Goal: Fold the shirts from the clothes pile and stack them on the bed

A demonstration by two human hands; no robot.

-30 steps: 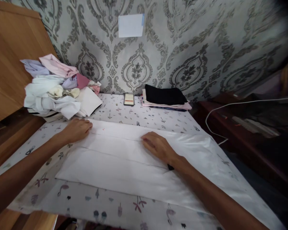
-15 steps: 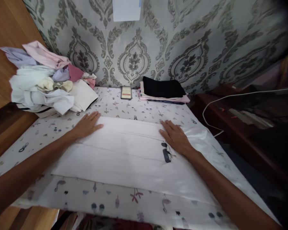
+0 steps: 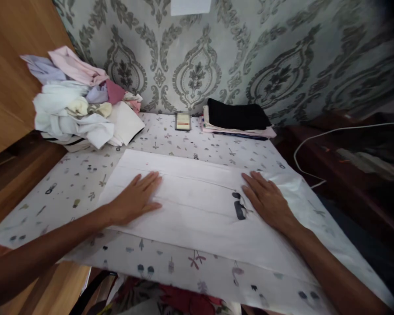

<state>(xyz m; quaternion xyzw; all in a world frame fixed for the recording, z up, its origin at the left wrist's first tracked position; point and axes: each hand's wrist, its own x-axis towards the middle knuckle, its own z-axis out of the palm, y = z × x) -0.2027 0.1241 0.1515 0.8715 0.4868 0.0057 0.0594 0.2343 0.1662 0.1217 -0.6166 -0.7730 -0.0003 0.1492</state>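
A white garment [image 3: 190,192] lies spread flat in front of me, with faint crease lines running along its length. Toward its right side shows a dark printed patch [image 3: 239,209]. My left hand [image 3: 134,199] rests flat on the left part of the cloth, fingers stretched out and thumb apart. On the right, my right hand [image 3: 267,201] presses flat on the cloth just beside the dark patch, its fingers extended. Past that hand the cloth looks looser and shinier. Neither hand grips anything.
A heap of crumpled clothes [image 3: 75,105] sits at the back left. Along the back stand a small framed card [image 3: 183,121] and a folded stack topped by black cloth [image 3: 238,114]. A white cable [image 3: 302,153] curves at the right. Patterned fabric [image 3: 197,78] covers the wall.
My left hand has moved from the far left corner of the garment inward and nearer to me. My right hand keeps beside the dark patch. The whole view has shifted slightly.
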